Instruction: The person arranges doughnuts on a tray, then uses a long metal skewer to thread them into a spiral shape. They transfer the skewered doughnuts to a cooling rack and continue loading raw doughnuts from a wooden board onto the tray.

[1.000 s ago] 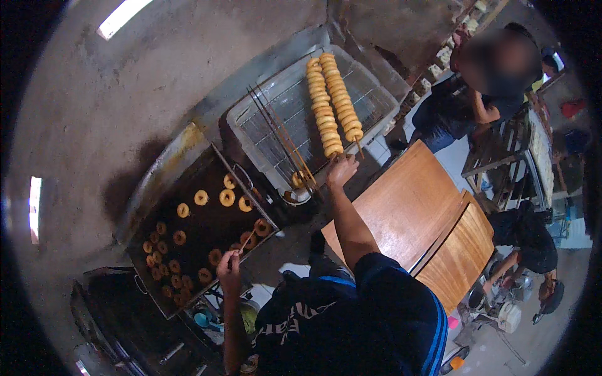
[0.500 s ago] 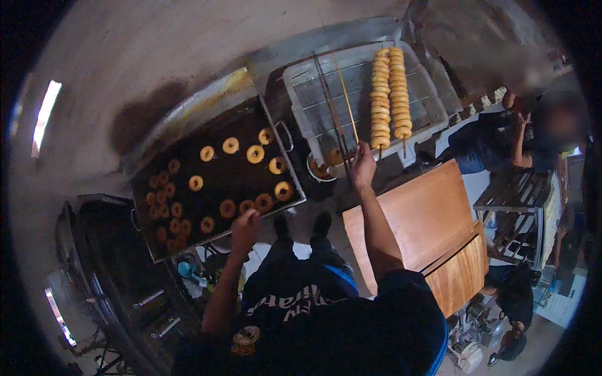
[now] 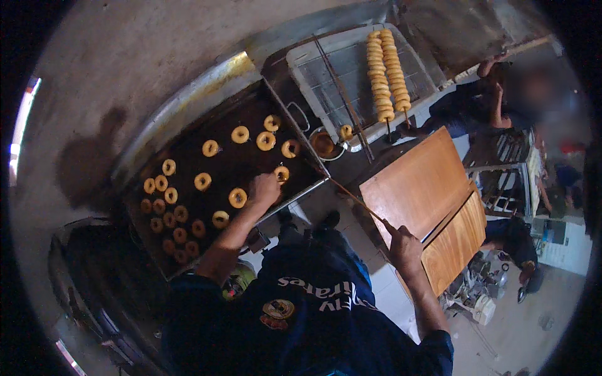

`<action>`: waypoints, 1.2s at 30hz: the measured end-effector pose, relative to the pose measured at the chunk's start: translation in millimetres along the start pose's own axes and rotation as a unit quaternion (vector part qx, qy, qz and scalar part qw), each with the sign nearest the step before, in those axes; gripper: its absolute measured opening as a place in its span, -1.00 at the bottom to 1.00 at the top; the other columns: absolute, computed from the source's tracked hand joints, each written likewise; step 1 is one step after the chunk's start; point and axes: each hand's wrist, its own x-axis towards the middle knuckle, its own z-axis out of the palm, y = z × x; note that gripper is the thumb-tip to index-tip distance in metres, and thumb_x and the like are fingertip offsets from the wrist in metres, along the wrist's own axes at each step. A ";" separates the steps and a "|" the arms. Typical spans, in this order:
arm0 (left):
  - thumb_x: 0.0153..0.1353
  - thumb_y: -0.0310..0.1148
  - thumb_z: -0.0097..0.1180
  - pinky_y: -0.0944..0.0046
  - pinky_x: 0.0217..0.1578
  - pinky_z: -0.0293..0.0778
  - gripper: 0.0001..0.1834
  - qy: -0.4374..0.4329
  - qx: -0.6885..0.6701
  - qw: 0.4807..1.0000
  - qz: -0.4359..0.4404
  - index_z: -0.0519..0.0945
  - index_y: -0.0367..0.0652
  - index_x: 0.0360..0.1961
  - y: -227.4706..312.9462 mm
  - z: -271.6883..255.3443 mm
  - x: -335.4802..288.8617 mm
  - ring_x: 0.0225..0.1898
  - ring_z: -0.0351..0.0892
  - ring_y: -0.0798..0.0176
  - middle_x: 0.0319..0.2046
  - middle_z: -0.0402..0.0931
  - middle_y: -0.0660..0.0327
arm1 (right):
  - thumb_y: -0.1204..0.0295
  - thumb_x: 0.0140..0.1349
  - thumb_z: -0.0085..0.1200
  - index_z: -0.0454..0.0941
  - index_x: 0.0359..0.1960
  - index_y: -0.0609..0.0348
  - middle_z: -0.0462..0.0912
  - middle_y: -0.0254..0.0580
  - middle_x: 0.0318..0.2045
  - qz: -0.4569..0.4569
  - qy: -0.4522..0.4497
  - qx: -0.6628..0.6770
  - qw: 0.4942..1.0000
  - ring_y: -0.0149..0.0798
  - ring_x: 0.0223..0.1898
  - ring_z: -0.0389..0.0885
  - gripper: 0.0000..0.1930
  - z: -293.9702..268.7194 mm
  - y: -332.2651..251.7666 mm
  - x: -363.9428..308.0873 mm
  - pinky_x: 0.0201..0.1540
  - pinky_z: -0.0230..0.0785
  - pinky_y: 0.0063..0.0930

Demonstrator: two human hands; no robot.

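Note:
My right hand (image 3: pixel 406 250) is closed around one end of a long thin stick (image 3: pixel 357 199), which slants up and left to the fryer's right rim. My left hand (image 3: pixel 264 190) hangs over the near right part of the fryer, its fingers closed. Whether it holds anything is hidden. Right beside its fingers is a golden doughnut (image 3: pixel 281 174). The wide rectangular fryer (image 3: pixel 311 190) holds dark oil with several ring doughnuts (image 3: pixel 240 134) floating in it, the ones at the left lying closer together.
Beyond the fryer's right side stands a wire-racked tray (image 3: pixel 300 59) with two rods of stacked doughnuts (image 3: pixel 379 78) and some bare rods (image 3: pixel 342 94). A small pot (image 3: pixel 325 145) sits between. Wooden boards (image 3: pixel 417 188) lie at my right. Other people are farther right.
My right hand has come down from the tray toward me, bringing the stick round toward the fryer. My left hand has reached forward over the oil, up to a doughnut.

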 end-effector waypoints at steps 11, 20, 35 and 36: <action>0.32 -0.27 0.12 -0.13 -0.13 0.60 -0.78 0.123 -0.167 0.978 0.002 0.71 -0.17 -0.21 -84.1 -5.2 60.4 -0.19 0.72 -0.22 -0.27 0.70 -0.11 | 0.49 0.26 0.03 0.64 0.25 -0.33 0.69 -0.10 -0.38 -0.009 0.026 0.091 0.996 0.01 -0.34 0.73 -0.47 64.1 2.7 28.2 -0.28 0.59 -0.09; 0.29 -0.31 0.15 -0.12 -0.11 0.58 -0.82 0.176 -0.082 0.979 -0.056 0.71 -0.12 -0.21 -82.2 -40.8 42.1 -0.16 0.70 -0.20 -0.29 0.71 -0.06 | 0.23 0.36 0.08 0.67 0.15 -0.27 0.75 -0.01 -0.26 0.013 -0.018 0.064 0.998 0.12 -0.20 0.75 -0.66 66.9 -33.8 69.7 -0.16 0.58 0.02; 0.32 -0.28 0.14 -0.13 -0.15 0.59 -0.84 0.259 -0.078 0.952 -0.141 0.67 -0.11 -0.25 -155.2 -76.6 90.7 -0.19 0.70 -0.19 -0.32 0.70 -0.03 | 0.28 0.39 0.01 0.62 0.24 -0.39 0.77 0.02 -0.22 -0.003 -0.003 0.101 0.995 0.16 -0.21 0.75 -0.59 127.3 -58.1 123.2 -0.19 0.59 0.02; 0.32 -0.27 0.14 -0.13 -0.11 0.59 -0.83 0.239 -0.088 0.955 -0.150 0.68 -0.10 -0.24 -168.3 -77.7 102.1 -0.14 0.71 -0.18 -0.27 0.71 -0.03 | 0.28 0.39 0.01 0.62 0.24 -0.39 0.77 0.03 -0.22 0.005 -0.002 0.097 0.995 0.16 -0.21 0.76 -0.59 136.7 -60.0 129.8 -0.19 0.59 0.02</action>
